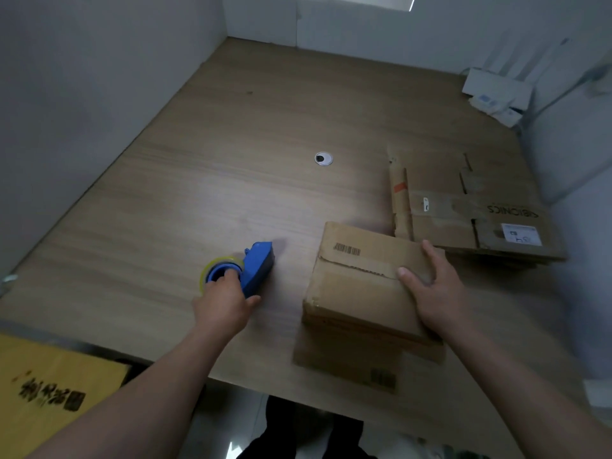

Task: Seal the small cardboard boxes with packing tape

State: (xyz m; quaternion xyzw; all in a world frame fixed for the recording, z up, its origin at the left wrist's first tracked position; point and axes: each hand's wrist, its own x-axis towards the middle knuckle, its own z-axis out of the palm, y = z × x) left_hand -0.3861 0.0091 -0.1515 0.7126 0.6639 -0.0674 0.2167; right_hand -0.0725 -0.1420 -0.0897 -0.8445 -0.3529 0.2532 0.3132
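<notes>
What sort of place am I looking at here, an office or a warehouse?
Probably a small office desk turned packing spot, not a warehouse: a wooden desk with a cable hole, white walls close around it, a tape dispenser and flattened cartons beside one box.

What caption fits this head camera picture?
Left hand grips a blue plastic tape dispenser; right hand presses a brown cardboard box on the wooden table.

Dim, grey light, perhaps from the bright strip (356, 1) at top (soft shadows), edges bowed and blurred.
</notes>
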